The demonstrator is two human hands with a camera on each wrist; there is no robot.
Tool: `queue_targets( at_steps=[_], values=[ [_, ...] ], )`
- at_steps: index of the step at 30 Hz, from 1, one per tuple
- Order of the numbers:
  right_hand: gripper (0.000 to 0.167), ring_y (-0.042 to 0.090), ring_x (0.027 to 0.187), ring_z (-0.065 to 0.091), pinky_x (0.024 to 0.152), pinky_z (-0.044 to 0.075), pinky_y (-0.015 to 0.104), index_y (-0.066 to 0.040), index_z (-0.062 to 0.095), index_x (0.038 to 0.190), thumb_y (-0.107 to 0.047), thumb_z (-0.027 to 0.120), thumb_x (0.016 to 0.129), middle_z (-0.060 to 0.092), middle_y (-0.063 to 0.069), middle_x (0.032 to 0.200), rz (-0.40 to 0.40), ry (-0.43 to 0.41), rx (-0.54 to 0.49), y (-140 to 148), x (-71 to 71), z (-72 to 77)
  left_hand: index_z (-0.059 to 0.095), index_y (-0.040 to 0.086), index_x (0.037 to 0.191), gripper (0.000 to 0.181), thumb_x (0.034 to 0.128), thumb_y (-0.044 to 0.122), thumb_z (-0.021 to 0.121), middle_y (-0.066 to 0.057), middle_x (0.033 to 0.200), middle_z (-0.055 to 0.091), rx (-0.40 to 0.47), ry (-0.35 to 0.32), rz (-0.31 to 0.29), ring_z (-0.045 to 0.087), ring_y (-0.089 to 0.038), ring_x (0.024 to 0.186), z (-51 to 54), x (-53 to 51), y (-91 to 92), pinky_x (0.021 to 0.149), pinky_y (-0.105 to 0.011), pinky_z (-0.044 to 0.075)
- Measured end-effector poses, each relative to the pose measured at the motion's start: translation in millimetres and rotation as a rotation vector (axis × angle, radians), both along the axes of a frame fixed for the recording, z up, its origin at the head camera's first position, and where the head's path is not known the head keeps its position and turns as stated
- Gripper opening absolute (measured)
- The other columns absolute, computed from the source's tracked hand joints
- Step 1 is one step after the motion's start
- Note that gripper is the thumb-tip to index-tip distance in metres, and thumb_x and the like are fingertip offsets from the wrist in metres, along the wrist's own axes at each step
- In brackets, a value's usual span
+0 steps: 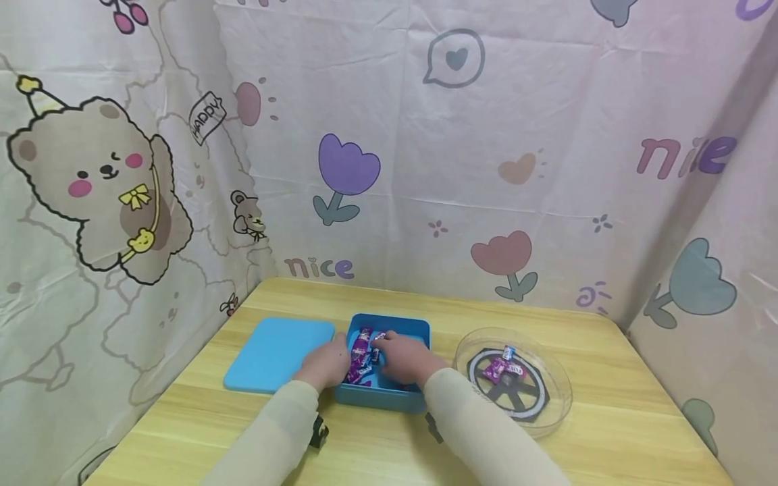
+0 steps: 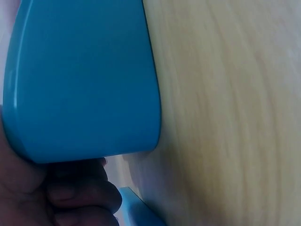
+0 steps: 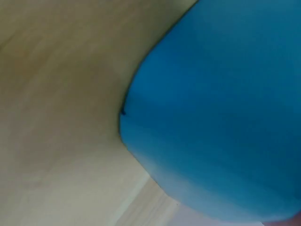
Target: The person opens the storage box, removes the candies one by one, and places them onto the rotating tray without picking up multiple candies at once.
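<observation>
A blue open box (image 1: 389, 399) stands on the table with several purple and blue wrapped candies (image 1: 360, 351) in its left part. My left hand (image 1: 328, 361) grips the box's left wall; in the left wrist view its curled fingers (image 2: 87, 195) lie outside, against that wall. My right hand (image 1: 406, 358) is inside the box, fingers bent down, fingertips touching a small wrapped candy (image 1: 375, 354). Its thumb is hidden, so whether it pinches the candy cannot be seen. The right wrist view shows mostly the box's outer wall (image 3: 216, 117).
Left of the box lies a flat light-blue lid (image 1: 273, 354). To the right is a round clear tray (image 1: 562, 408) with several wrapped candies (image 1: 503, 368) over a dark wheel-like pattern. Printed curtains (image 1: 401, 223) hang behind and beside the wooden table (image 1: 638, 418).
</observation>
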State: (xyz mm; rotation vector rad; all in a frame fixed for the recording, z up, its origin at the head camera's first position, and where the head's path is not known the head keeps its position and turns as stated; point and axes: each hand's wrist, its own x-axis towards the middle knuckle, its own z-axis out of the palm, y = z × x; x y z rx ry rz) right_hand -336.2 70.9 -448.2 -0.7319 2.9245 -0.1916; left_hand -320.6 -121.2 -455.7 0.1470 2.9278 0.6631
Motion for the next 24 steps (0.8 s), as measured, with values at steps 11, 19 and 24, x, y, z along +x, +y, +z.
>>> queue_targets(
  at_steps=[11,19,24],
  values=[
    [0.051,0.029,0.133,0.051,0.105,0.045,0.049,-0.029,0.058,0.145,-0.032,0.070,0.096,0.052,0.007,0.148,0.004,0.024,0.044,-6,-6.6,-10.9,0.028,-0.008,0.154,0.055,0.1074,0.019,0.039,-0.028,0.149,0.045,0.020,-0.004,0.010,0.057,-0.031,0.105,-2.1,-0.1,0.3,0.096,-0.056,0.048],
    [0.036,0.025,0.126,0.057,0.103,0.048,0.045,-0.026,0.069,0.132,-0.031,0.070,0.096,0.061,0.004,0.137,0.038,0.057,0.040,-5,-9.6,-14.0,0.029,-0.008,0.153,0.055,0.1072,0.019,0.040,-0.028,0.148,0.046,0.020,0.000,0.018,0.057,-0.031,0.109,-1.0,0.9,0.9,0.098,-0.058,0.046],
    [0.032,0.023,0.122,0.060,0.101,0.049,0.043,-0.024,0.070,0.128,-0.028,0.069,0.097,0.063,0.002,0.134,0.042,0.065,0.030,-3,-7.8,-10.5,0.028,-0.007,0.154,0.055,0.1070,0.018,0.041,-0.028,0.151,0.043,0.016,-0.010,0.026,0.056,-0.032,0.115,-0.9,2.0,1.8,0.101,-0.061,0.044]
  ],
)
